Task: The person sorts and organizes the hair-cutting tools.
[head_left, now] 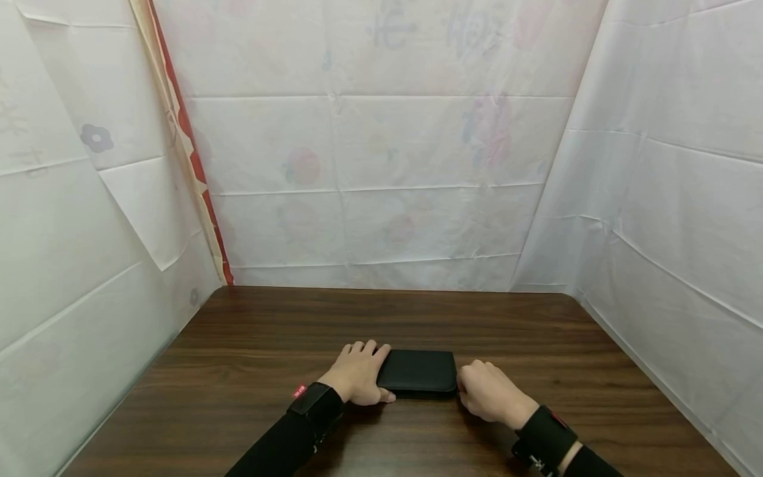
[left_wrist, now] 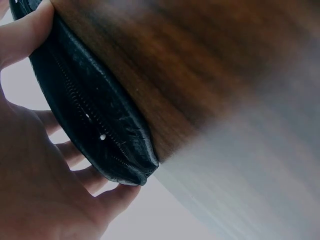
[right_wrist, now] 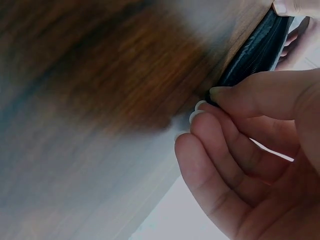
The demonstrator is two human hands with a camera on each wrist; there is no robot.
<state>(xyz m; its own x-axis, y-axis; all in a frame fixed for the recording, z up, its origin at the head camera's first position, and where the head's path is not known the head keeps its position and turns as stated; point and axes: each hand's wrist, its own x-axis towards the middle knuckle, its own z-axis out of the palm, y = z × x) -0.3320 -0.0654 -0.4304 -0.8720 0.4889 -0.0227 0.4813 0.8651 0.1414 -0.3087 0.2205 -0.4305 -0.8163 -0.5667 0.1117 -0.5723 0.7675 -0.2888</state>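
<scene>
A black zip wallet lies flat on the brown wooden table, between both hands. My left hand holds its left end, with the thumb at the near side and the fingers spread toward the far side. Rows of zipper teeth run along the wallet's edge in the left wrist view, with two small pale spots by them. At the right end, my right hand pinches the wallet's corner between thumb and index finger. What exactly sits between those fingertips is hidden, so I cannot tell whether it is the zipper pull.
The brown wooden table spreads out around the wallet. White sheets hang behind it and along both sides, the left one with a red-edged strip at the back corner. Black bands wrap both wrists.
</scene>
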